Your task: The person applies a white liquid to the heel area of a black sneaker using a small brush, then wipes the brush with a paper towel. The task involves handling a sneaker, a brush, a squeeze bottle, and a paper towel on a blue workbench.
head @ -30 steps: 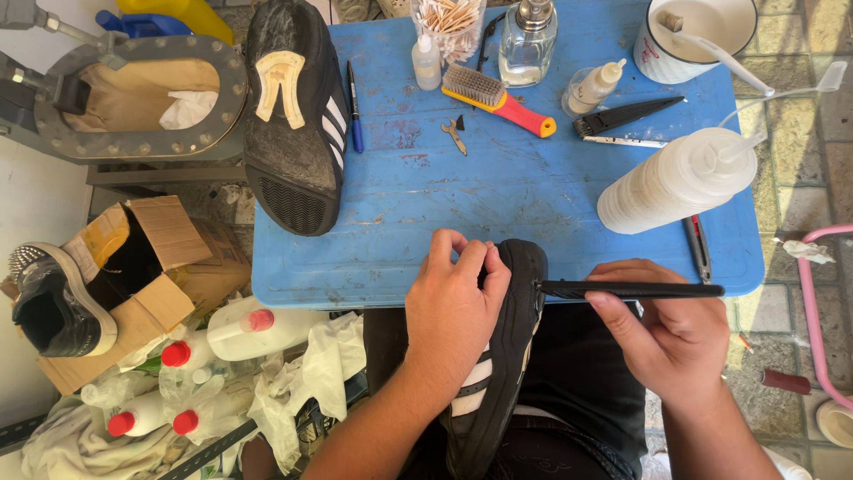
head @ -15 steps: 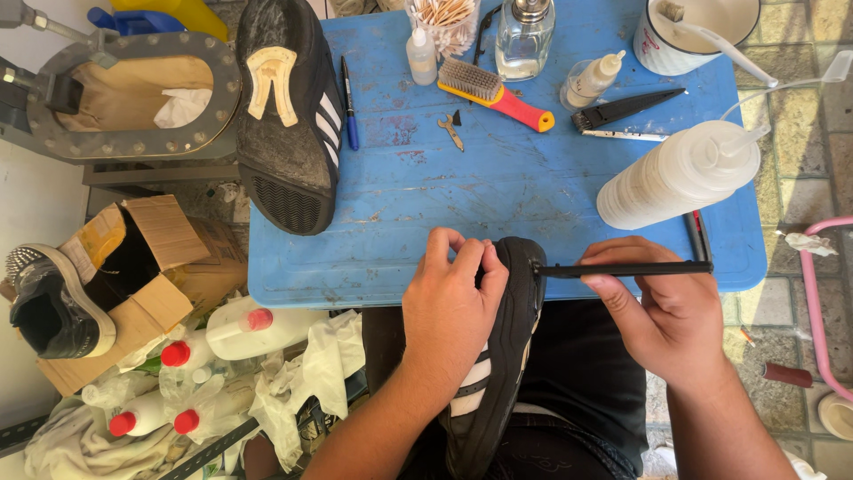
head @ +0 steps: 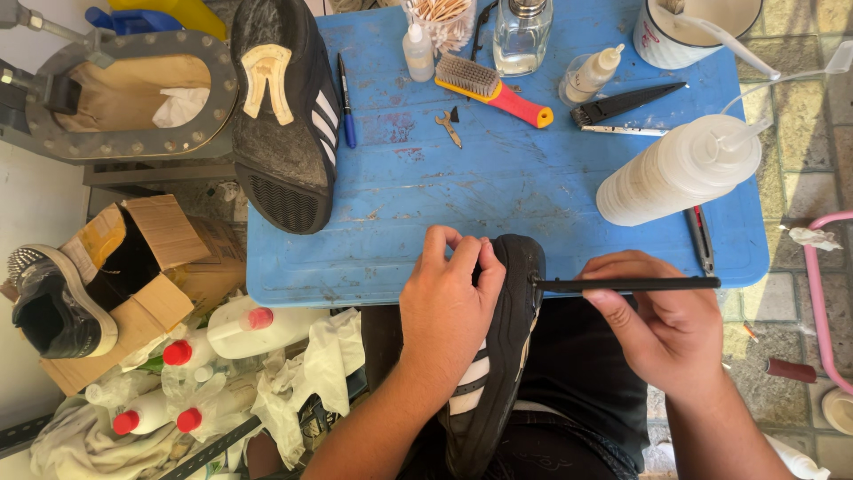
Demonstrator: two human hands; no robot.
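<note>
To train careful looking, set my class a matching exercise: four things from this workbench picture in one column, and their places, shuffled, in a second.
Things:
1. black shoe
2. thin black brush
3. red-handled scrub brush
4. cardboard box

Places:
A. on the blue table, near its far edge
B. pinched in the right hand
C. on the floor, left of the table
D. on the lap, steadied by the left hand

Pairs: 1-D, 2-B, 3-A, 4-C
</note>
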